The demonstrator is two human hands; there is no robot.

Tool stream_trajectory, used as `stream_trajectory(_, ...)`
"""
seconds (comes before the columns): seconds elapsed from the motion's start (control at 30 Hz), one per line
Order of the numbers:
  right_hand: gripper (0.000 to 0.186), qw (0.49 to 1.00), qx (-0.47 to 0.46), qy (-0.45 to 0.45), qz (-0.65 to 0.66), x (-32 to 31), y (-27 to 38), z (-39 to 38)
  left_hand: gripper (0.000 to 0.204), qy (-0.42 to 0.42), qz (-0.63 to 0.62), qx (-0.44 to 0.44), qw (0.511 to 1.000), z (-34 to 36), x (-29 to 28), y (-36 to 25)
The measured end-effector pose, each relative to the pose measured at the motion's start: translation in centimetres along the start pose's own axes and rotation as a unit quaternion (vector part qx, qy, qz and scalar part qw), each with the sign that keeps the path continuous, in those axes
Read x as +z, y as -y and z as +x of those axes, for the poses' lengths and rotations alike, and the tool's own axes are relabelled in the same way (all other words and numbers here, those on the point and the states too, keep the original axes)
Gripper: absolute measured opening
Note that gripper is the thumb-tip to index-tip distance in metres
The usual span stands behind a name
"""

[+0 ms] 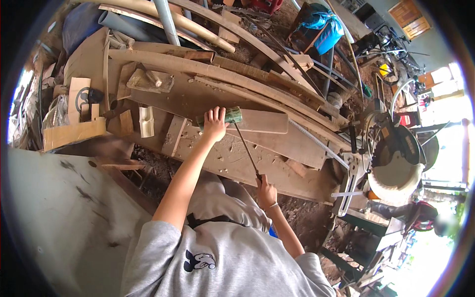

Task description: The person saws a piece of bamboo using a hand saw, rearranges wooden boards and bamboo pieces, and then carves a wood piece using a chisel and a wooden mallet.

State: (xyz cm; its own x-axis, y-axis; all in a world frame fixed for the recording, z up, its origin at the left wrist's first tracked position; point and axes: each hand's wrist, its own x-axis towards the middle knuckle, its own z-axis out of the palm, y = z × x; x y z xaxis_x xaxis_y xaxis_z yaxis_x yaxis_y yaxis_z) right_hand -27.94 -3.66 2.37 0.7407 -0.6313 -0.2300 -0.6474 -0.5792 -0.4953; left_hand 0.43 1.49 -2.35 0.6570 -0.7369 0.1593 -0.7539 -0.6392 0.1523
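My left hand is wrapped over a short green cylinder, apparently bamboo, lying sideways on a brown plank. My right hand grips the dark handle of a long, thin-bladed tool, whose far end meets the cylinder just right of my left fingers. The plank rests on a dusty wooden work surface scattered with small chips. A pale split piece lies to the left of my left hand.
Long boards run behind the work. A mitre saw stands at right, with a bent-over person beyond it. Cardboard is at left, a pale board lower left. Pipes and a blue bag are at the back.
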Motion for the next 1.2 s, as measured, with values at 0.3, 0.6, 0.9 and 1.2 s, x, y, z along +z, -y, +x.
stream_trajectory(0.3, 0.018, 0.986, -0.121, -0.108, 0.036, 3.0, -3.1, -1.7, 0.058, 0.096, -0.028, -0.037, 0.994, 0.5, -0.6, -0.7)
stream_trajectory(0.6, 0.018, 0.993, -0.093, -0.077, -0.011, 3.5, -0.4, 2.3, 0.060, 0.134, 0.009, -0.053, 0.990, 0.5, -0.5, -0.7)
stream_trajectory(0.9, 0.016, 1.000, -0.023, 0.000, 0.006, 3.4, 1.2, 1.7, 0.055, 0.103, -0.035, -0.031, 0.994, 0.2, -0.8, -0.2)
stream_trajectory(1.2, 0.019, 0.998, -0.051, -0.038, 0.018, 3.2, 5.7, 9.6, 0.053, 0.111, -0.007, -0.019, 0.994, 0.3, -0.4, -0.5)
